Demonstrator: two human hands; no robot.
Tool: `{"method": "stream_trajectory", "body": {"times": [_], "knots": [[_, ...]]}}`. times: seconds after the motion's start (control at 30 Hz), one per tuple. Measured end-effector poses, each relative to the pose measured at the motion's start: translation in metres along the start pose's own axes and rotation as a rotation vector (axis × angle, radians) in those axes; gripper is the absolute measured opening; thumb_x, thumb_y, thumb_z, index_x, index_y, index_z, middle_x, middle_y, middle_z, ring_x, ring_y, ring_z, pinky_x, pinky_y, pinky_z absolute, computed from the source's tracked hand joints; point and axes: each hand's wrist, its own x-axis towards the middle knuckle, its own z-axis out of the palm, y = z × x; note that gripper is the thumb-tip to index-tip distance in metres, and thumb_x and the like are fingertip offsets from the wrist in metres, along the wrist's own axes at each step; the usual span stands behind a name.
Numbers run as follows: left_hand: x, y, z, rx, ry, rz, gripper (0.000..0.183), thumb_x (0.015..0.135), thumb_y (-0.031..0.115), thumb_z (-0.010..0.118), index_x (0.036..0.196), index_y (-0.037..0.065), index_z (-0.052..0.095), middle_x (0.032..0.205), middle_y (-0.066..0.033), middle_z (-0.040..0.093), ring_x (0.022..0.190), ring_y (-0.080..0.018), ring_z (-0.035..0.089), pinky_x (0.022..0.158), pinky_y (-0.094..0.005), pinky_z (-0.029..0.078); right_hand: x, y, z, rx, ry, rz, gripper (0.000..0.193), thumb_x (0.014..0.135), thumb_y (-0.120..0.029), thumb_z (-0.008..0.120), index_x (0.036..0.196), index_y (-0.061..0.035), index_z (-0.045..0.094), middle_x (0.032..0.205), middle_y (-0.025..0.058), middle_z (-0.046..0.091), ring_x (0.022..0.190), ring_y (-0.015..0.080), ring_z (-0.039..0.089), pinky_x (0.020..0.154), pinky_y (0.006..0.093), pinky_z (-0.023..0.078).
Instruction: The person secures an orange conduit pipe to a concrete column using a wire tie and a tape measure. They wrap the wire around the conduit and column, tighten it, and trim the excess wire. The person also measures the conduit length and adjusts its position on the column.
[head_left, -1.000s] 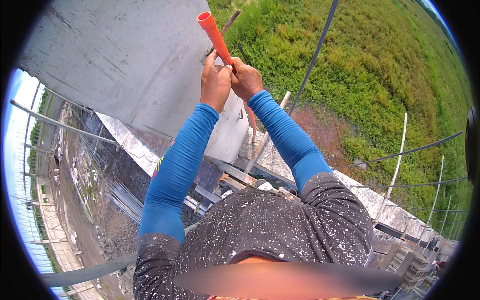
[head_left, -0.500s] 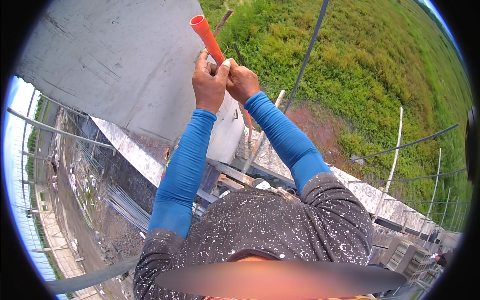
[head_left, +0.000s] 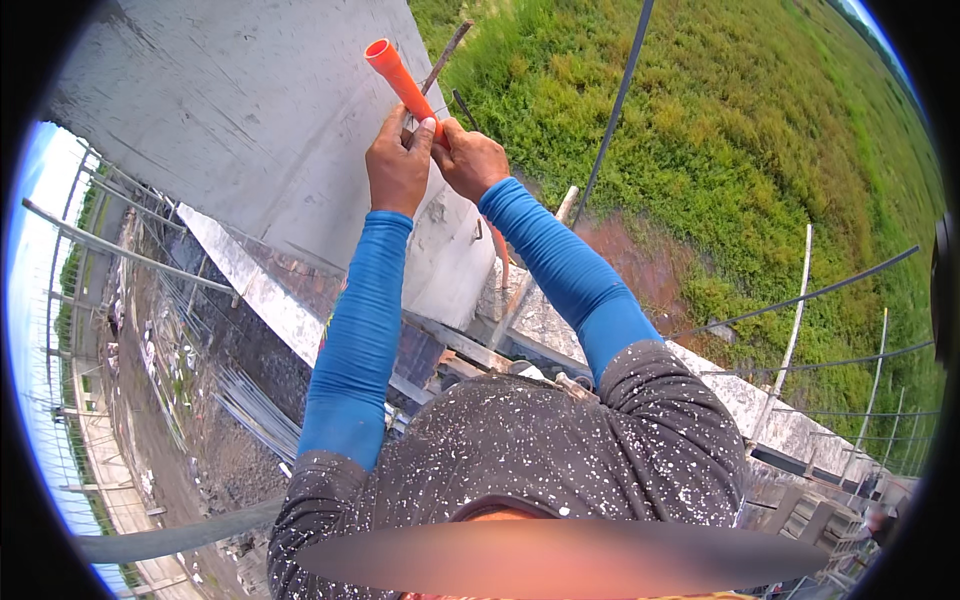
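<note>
An orange plastic pipe [head_left: 396, 75] with a flared, hollow end tilts up and away to the left between my hands. Around its middle close the thumb and fingers of my left hand [head_left: 400, 165]. My right hand [head_left: 470, 158] grips the pipe just below, its knuckles near my left thumb. More orange pipe [head_left: 500, 250] shows beneath my right forearm, running down beside the concrete; whether it joins the held piece is hidden. Behind the hands rises a smooth grey concrete face [head_left: 250, 130]. A thin rusty bar [head_left: 446, 57] sticks up beyond the pipe.
A dark slanting pole [head_left: 618, 95] stands to the right, with green vegetation [head_left: 740, 130] far below. A whitish ledge [head_left: 715, 385] runs to the lower right, with upright sticks along it. Metal poles [head_left: 130, 250] cross at left. Loose long rods [head_left: 255, 405] lie on the ground below.
Both hands and the orange pipe have shifted slightly left in view, and the pipe leans a little more to the left. The grip stays on it.
</note>
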Motion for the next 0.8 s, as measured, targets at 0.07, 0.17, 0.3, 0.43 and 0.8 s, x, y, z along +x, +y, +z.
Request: {"method": "stream_trajectory", "body": {"times": [0.07, 0.17, 0.3, 0.43, 0.8], "knots": [[0.003, -0.008, -0.004, 0.025, 0.005, -0.008, 0.037, 0.099, 0.023, 0.073, 0.129, 0.001, 0.070, 0.078, -0.0096, 0.068, 0.066, -0.0166, 0.060, 0.066, -0.0344, 0.053, 0.005, -0.002, -0.001, -0.019, 0.007, -0.002, 0.033, 0.100, -0.042, 0.063, 0.108, -0.0098, 0.057, 0.086, 0.0204, 0.073, 0.084, 0.0417, 0.072, 0.076, 0.0543, 0.055], [0.009, -0.024, -0.009, 0.053, 0.051, -0.023, 0.035, 0.100, 0.027, 0.073, 0.125, 0.004, 0.074, 0.077, -0.0079, 0.065, 0.070, -0.0164, 0.059, 0.070, -0.0337, 0.052, 0.020, -0.002, -0.004, -0.001, 0.015, 0.054, 0.034, 0.101, -0.043, 0.062, 0.109, -0.0100, 0.057, 0.089, 0.0191, 0.074, 0.088, 0.0404, 0.073, 0.079, 0.0538, 0.056], [0.013, -0.041, -0.008, 0.055, 0.065, -0.019, 0.030, 0.100, 0.028, 0.073, 0.119, 0.005, 0.077, 0.090, -0.0122, 0.074, 0.077, -0.0198, 0.066, 0.077, -0.0342, 0.055, 0.030, -0.005, 0.000, -0.062, -0.073, 0.014, 0.035, 0.101, -0.041, 0.063, 0.114, -0.0095, 0.059, 0.092, 0.0191, 0.075, 0.090, 0.0393, 0.074, 0.081, 0.0525, 0.057], [0.006, -0.046, -0.006, 0.075, 0.096, 0.007, 0.028, 0.100, 0.027, 0.073, 0.113, 0.004, 0.078, 0.102, -0.0155, 0.078, 0.087, -0.0214, 0.073, 0.082, -0.0344, 0.057, 0.038, 0.000, 0.003, -0.076, -0.092, 0.055, 0.037, 0.103, -0.046, 0.059, 0.114, -0.0105, 0.058, 0.096, 0.0179, 0.075, 0.093, 0.0388, 0.073, 0.083, 0.0524, 0.055], [0.003, -0.047, -0.010, 0.128, 0.082, 0.115, 0.027, 0.101, 0.024, 0.070, 0.113, 0.001, 0.075, 0.103, -0.0197, 0.076, 0.091, -0.0306, 0.075, 0.081, -0.0382, 0.058, 0.043, 0.009, 0.004, -0.083, -0.119, 0.008, 0.040, 0.104, -0.050, 0.055, 0.117, -0.0130, 0.057, 0.102, 0.0162, 0.075, 0.097, 0.0379, 0.073, 0.086, 0.0514, 0.056]]}}
